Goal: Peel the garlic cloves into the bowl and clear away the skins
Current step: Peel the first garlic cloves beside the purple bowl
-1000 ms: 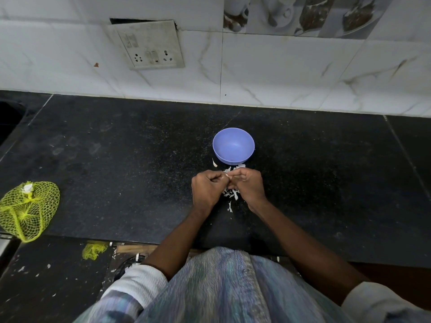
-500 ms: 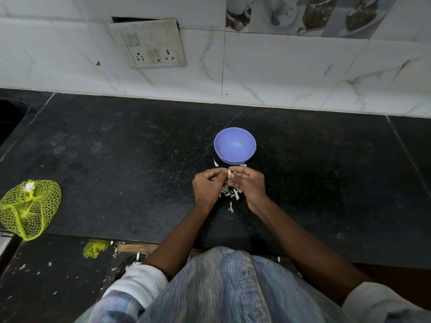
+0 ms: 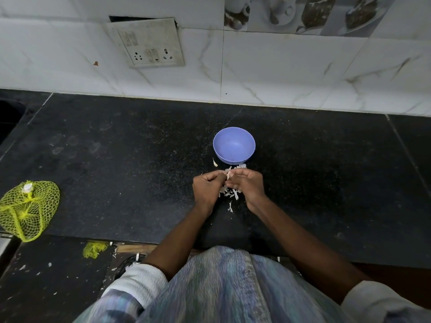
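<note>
Still early in the job from where I'm standing. Both hands are bunched together over the black worktop point(image 3: 116, 159), and there's a pale garlic clove point(image 3: 228, 175) pinched right between them. The left hand point(image 3: 206, 191) has its fingers curled in tight around one end, and the right hand point(image 3: 248, 186) has its fingers curled onto the other side, looks like it's picking the skin off.

The purple bowl point(image 3: 234, 145) sits just beyond the fingertips, and as far as I can see there's nothing in it yet, no peeled cloves at all. So the actual "into the bowl" part hasn't really started.

Loose skins point(image 3: 229, 194) are piling up on the worktop directly under and just behind the fingers, plus one curled scrap point(image 3: 214, 162) off to the left of the bowl. None of that has been cleared, so it's all still to do.

Far out left of the fingers there's a yellow net bag point(image 3: 28, 209), with something small and white at its top, can't tell what.
</note>
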